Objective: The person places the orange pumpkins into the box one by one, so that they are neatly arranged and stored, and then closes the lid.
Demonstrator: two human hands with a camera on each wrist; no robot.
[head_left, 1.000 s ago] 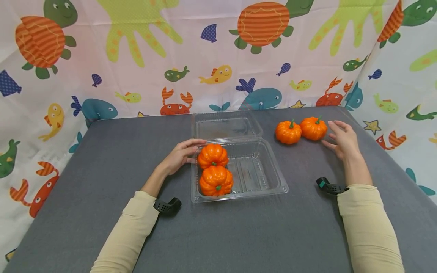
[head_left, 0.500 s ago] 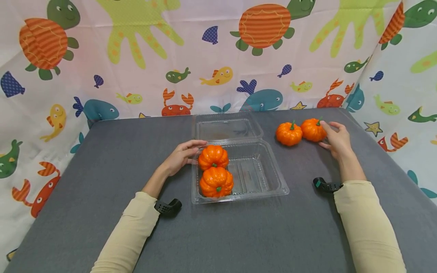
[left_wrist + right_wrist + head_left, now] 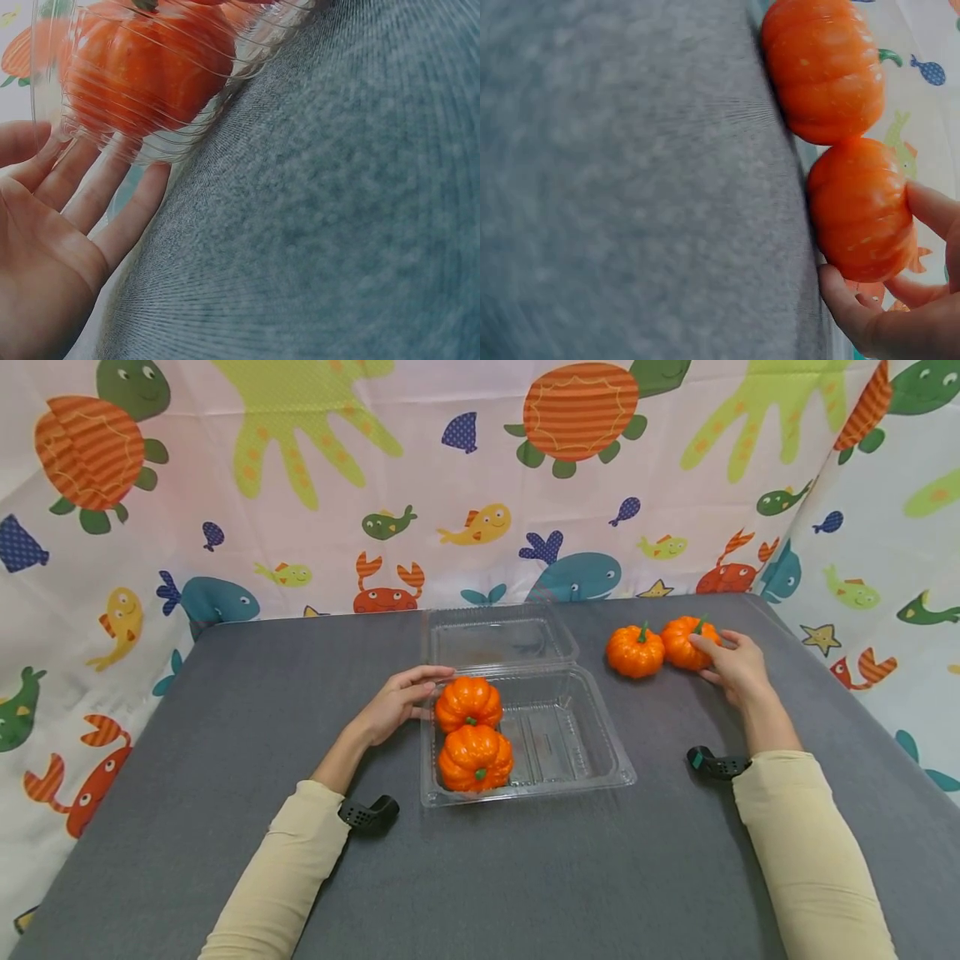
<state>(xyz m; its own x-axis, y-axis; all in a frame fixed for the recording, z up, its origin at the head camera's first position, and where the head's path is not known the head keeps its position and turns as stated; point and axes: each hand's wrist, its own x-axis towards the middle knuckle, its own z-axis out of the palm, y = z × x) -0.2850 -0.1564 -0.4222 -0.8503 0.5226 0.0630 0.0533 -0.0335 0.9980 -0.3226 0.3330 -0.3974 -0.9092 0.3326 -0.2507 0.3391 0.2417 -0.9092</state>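
Since the earlier frame, the right grip (image 3: pixel 735 668) moved in onto the outermost pumpkin (image 3: pixel 678 642), right of the clear container (image 3: pixel 562 739); I judge it ready for lifting. Left grip (image 3: pixel 399 703): fingers loosely extended against the container's left side, grasping nothing. Inside, at left: rear pumpkin (image 3: pixel 468 702), front pumpkin (image 3: pixel 474 756). Right of the container, on the desk (image 3: pixel 525 877): inner pumpkin (image 3: pixel 634 653), touching the outermost pumpkin, which the right grip holds between thumb and fingers.

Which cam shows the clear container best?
Head view: nearly all of the clear container, lid laid open. Left wrist shows only a ridged part, pumpkin behind; right wrist, none I can make out.
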